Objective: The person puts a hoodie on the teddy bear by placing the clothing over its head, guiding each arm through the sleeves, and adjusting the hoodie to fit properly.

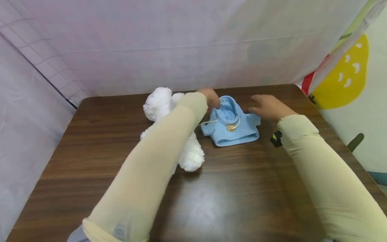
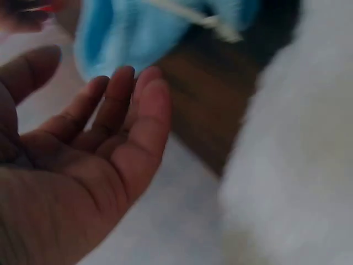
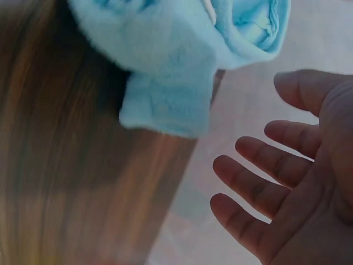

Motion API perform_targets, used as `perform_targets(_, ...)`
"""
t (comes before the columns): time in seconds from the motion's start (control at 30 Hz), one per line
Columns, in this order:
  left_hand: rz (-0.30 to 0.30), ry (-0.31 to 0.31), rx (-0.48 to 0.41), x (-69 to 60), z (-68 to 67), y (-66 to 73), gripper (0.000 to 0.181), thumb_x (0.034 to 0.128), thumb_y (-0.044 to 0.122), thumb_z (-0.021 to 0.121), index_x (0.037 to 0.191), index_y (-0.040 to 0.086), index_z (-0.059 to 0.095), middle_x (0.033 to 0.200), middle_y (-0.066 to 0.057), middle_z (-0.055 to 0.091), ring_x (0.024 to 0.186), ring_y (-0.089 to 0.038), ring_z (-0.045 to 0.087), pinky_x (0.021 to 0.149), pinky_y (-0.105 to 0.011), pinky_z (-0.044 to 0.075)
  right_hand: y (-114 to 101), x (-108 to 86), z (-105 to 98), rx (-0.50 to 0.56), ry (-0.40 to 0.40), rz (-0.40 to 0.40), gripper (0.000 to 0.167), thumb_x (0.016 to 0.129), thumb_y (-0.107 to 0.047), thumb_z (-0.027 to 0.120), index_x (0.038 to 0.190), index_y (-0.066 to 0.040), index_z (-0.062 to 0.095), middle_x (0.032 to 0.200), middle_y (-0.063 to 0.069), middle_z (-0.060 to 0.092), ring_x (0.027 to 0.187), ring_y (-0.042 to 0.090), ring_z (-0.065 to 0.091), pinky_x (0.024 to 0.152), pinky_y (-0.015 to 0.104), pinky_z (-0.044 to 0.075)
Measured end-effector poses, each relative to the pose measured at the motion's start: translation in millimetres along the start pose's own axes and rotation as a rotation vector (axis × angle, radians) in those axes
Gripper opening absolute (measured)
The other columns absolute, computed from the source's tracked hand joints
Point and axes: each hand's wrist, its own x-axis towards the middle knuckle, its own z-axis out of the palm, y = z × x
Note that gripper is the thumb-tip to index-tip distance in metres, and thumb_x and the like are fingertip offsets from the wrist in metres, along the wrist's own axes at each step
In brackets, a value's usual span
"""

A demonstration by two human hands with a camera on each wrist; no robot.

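Observation:
A small light-blue hoodie (image 1: 246, 125) with a bear-face patch and pale drawstrings lies on the table, its hood toward the back. Just left of the hood is my left hand (image 1: 210, 97); in the left wrist view its fingers (image 2: 149, 110) are loosely bent and hold nothing. My right hand (image 1: 267, 107) hovers to the right of the hoodie, fingers spread and apart from the sleeve (image 3: 165, 105). A white fluffy plush toy (image 1: 191, 154) lies left of the hoodie, largely hidden beneath my left forearm.
The dark wood-grain table (image 1: 242, 191) ends at a pale fabric curtain (image 1: 181, 50) behind and on the left. A black wrist strap piece (image 1: 276, 138) shows under my right cuff. On the right hangs a cloth with a yellow fruit print (image 1: 344, 77).

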Motion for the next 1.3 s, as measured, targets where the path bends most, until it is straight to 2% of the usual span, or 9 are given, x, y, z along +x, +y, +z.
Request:
perform_targets(0.13, -0.014, -0.088, 0.12, 7.9, 12.6, -3.6, 0.017, 0.1016, 0.017, 0.048, 0.09, 0.01, 0.058, 0.102, -0.004, 0.054, 0.078, -0.014, 0.043, 0.066, -0.024, 0.038, -5, 11.8, 11, 0.035, -0.035, 0.028, 0.055, 0.1, -0.02, 0.055, 0.142, 0.012, 0.041, 0.14, 0.035, 0.044, 0.128, 0.05, 0.043, 0.104, 0.062, 0.035)
perform_targets(0.3, -0.137, -0.106, -0.024, 1.5, 27.0, 0.0, 0.019, 0.0994, 0.011, 0.051, 0.084, 0.011, 0.061, 0.13, -0.004, 0.054, 0.092, -0.016, 0.048, 0.07, -0.026, 0.045, -15, 17.3, 25, 0.02, -0.096, 0.016, 0.04, 0.099, -0.017, 0.053, 0.127, 0.012, 0.056, 0.121, 0.031, 0.059, 0.105, 0.041, 0.06, 0.087, 0.053, 0.049)
perform_targets(0.37, -0.138, -0.11, 0.024, 44.6, 41.6, -8.4, 0.016, 0.0968, 0.016, 0.056, 0.084, 0.013, 0.065, 0.126, -0.002, 0.056, 0.093, -0.016, 0.05, 0.071, -0.027, 0.047, -18, 17.8, 29, 0.013, -0.089, -0.014, 0.029, 0.098, -0.015, 0.055, 0.113, 0.008, 0.063, 0.104, 0.025, 0.065, 0.09, 0.035, 0.062, 0.076, 0.048, 0.051)
perform_targets(0.53, -0.034, -0.054, 0.188, 95.7, 59.4, -21.8, 0.015, 0.0931, 0.018, 0.058, 0.096, 0.009, 0.07, 0.119, -0.007, 0.056, 0.095, -0.019, 0.052, 0.073, -0.027, 0.048, -18, 16.4, 32, 0.053, -0.031, -0.04, 0.014, 0.097, -0.013, 0.056, 0.099, 0.0, 0.059, 0.089, 0.015, 0.061, 0.077, 0.029, 0.057, 0.065, 0.043, 0.047)
perform_targets(0.67, -0.047, 0.073, 0.008, 25.5, 42.4, -6.6, 0.022, 0.0973, 0.01, 0.047, 0.11, 0.004, 0.063, 0.122, -0.009, 0.055, 0.093, -0.02, 0.05, 0.07, -0.027, 0.044, -9, 14.6, 28, 0.066, 0.053, -0.046, 0.015, 0.098, -0.013, 0.054, 0.105, 0.0, 0.055, 0.092, 0.018, 0.06, 0.077, 0.03, 0.057, 0.064, 0.043, 0.048)
perform_targets(0.77, -0.041, 0.154, -0.081, 0.9, 33.2, 0.3, 0.016, 0.0956, 0.005, 0.044, 0.099, 0.006, 0.059, 0.115, -0.01, 0.056, 0.085, -0.02, 0.047, 0.063, -0.026, 0.04, -3, 11.2, 20, 0.089, 0.107, -0.032, 0.02, 0.1, -0.015, 0.053, 0.112, 0.002, 0.054, 0.101, 0.023, 0.061, 0.083, 0.033, 0.059, 0.069, 0.047, 0.05)
perform_targets(1.07, 0.091, 0.325, -0.086, -19.5, 15.7, 9.7, 0.016, 0.0885, -0.002, 0.049, 0.078, 0.011, 0.049, 0.089, -0.007, 0.053, 0.075, -0.018, 0.046, 0.062, -0.027, 0.043, -19, -22.0, -27, 0.107, 0.262, -0.047, 0.025, 0.102, -0.021, 0.054, 0.115, 0.001, 0.054, 0.109, 0.024, 0.059, 0.091, 0.039, 0.056, 0.08, 0.055, 0.049)
perform_targets(1.23, 0.191, 0.4, -0.099, -49.4, -7.2, 4.8, 0.012, 0.0949, 0.008, 0.052, 0.099, 0.006, 0.064, 0.107, -0.007, 0.064, 0.095, -0.019, 0.058, 0.083, -0.029, 0.05, -41, -42.1, -59, 0.135, 0.329, -0.052, 0.033, 0.102, -0.028, 0.055, 0.12, 0.0, 0.056, 0.113, 0.023, 0.06, 0.091, 0.039, 0.057, 0.078, 0.052, 0.052)
perform_targets(1.3, 0.216, 0.411, -0.14, -64.4, -19.5, -1.4, 0.017, 0.0985, 0.013, 0.054, 0.109, 0.006, 0.065, 0.11, -0.007, 0.064, 0.097, -0.019, 0.058, 0.083, -0.029, 0.049, -53, -49.7, -71, 0.15, 0.368, -0.063, 0.038, 0.102, -0.031, 0.054, 0.124, 0.0, 0.057, 0.116, 0.022, 0.061, 0.092, 0.037, 0.059, 0.074, 0.04, 0.055)
